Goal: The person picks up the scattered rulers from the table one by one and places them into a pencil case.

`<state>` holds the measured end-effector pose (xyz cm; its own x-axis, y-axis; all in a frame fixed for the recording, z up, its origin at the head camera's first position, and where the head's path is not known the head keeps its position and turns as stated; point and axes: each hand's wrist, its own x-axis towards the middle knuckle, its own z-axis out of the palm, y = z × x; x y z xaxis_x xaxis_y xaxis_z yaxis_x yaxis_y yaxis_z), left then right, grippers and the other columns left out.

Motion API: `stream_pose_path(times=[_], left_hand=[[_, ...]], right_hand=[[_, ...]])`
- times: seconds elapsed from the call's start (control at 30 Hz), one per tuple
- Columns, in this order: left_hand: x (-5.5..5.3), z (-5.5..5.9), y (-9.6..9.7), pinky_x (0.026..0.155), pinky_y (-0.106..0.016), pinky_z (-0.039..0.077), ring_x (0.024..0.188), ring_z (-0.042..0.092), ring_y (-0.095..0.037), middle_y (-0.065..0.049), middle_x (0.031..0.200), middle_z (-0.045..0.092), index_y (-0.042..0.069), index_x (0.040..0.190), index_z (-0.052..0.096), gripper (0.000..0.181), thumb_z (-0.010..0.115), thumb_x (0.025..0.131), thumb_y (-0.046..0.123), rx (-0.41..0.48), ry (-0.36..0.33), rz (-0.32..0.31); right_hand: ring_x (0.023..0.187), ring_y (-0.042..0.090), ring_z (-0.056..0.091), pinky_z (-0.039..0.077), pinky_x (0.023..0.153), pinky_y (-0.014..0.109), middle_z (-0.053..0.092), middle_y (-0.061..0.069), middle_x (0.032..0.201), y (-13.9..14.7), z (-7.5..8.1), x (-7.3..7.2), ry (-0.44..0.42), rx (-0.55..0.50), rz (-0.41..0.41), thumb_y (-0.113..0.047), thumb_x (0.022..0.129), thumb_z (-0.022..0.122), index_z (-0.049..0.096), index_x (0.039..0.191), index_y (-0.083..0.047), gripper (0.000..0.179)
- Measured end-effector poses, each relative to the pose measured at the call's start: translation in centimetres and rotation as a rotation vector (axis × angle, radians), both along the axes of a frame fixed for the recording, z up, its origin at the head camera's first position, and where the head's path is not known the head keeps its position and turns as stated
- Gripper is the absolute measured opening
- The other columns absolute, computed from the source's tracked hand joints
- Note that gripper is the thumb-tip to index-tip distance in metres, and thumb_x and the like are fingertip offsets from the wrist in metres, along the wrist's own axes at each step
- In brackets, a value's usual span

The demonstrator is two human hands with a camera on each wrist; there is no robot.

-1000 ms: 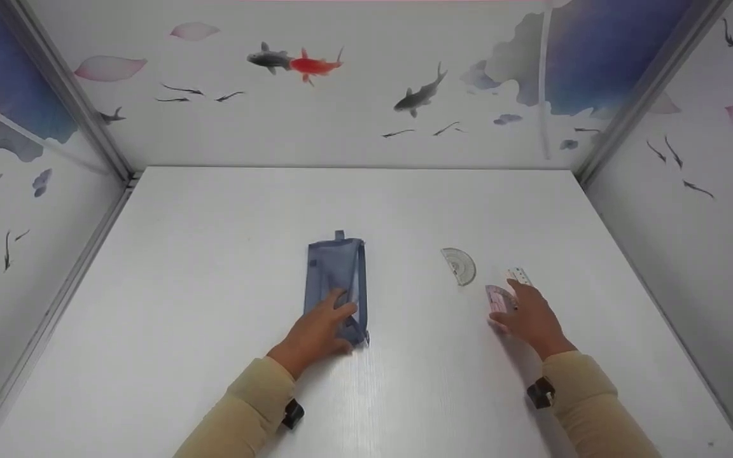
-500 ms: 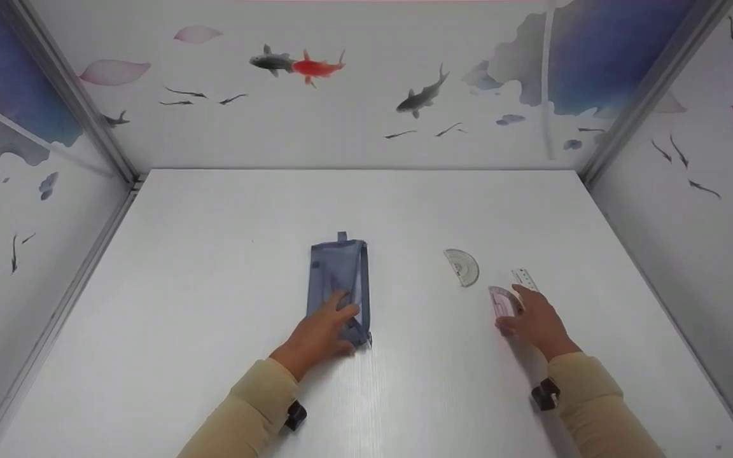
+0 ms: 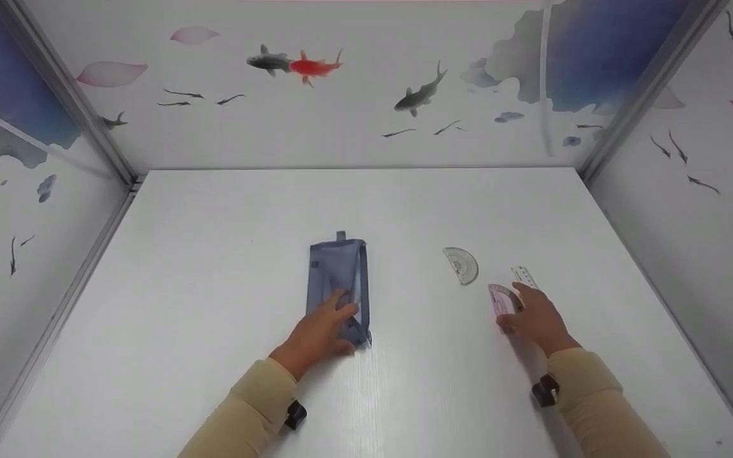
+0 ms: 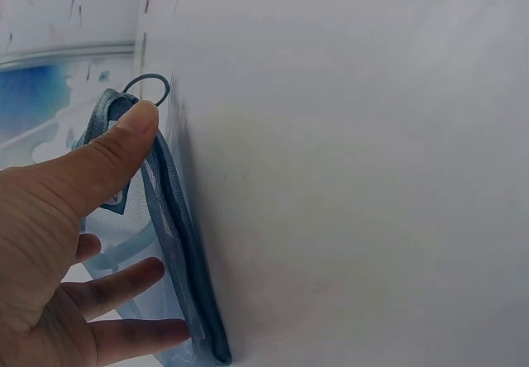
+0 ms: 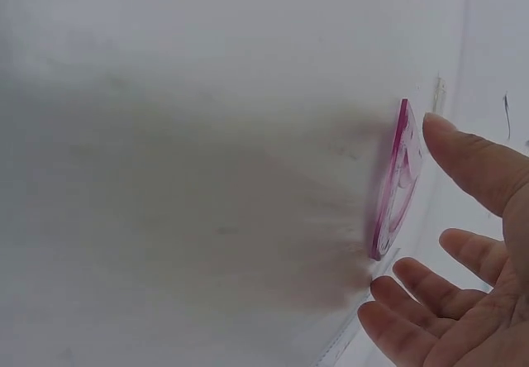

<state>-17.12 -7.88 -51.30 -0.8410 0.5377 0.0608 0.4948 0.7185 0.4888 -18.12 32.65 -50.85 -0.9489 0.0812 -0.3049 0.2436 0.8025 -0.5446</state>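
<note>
A blue mesh zip pencil case lies on the white table, and my left hand rests on its near end with fingers spread. In the left wrist view the thumb touches the case near its ring, while other fingers lie along its zip side. On the right, my right hand hovers around a pink protractor, its thumb and fingers apart in the right wrist view. Partly hidden under that hand is a clear ruler. A clear protractor lies between case and right hand.
The white table meets a patterned back wall with painted fish. Side walls with metal frame strips stand left and right. Each wrist carries a small black camera.
My right hand has drawn back slightly from the pink protractor and ruler, baring more of the pink protractor. The left hand stays on the pencil case. The view has shifted a little.
</note>
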Motion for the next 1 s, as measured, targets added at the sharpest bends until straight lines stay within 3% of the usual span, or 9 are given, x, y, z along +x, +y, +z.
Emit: stream_pose_path(times=[0.2,0.6,1.0], left_hand=[[0.0,0.07,-0.03,0.087,-0.05,0.051,0.123,0.05,-0.043,-0.023,0.147,0.035,0.015,0.119,0.052,0.057,0.083,0.072,0.025,0.013,0.003,-0.013],[-0.09,0.11,0.04,0.089,-0.049,0.05,0.123,0.05,-0.043,-0.023,0.148,0.035,0.015,0.12,0.052,0.058,0.083,0.073,0.026,0.005,-0.001,-0.007],[-0.11,0.06,0.11,0.09,-0.048,0.05,0.122,0.051,-0.04,-0.022,0.147,0.036,0.015,0.12,0.053,0.058,0.083,0.072,0.026,0.001,0.001,0.0]], right_hand=[[0.14,0.05,0.015,0.015,0.112,0.058,0.022,0.031,0.152,-0.01,-0.09,-0.18,-0.017,0.024,-0.002,-0.023,0.089,0.07,0.023,0.149,0.005,0.081],[0.138,0.049,0.023,0.02,0.111,0.057,0.032,0.032,0.147,-0.22,0.05,-0.08,0.0,0.032,-0.003,-0.02,0.088,0.07,0.026,0.146,0.008,0.078],[0.134,0.049,0.032,0.025,0.11,0.057,0.039,0.035,0.141,-0.21,-0.09,-0.34,0.009,-0.011,-0.009,-0.013,0.086,0.071,0.025,0.147,0.008,0.079]])
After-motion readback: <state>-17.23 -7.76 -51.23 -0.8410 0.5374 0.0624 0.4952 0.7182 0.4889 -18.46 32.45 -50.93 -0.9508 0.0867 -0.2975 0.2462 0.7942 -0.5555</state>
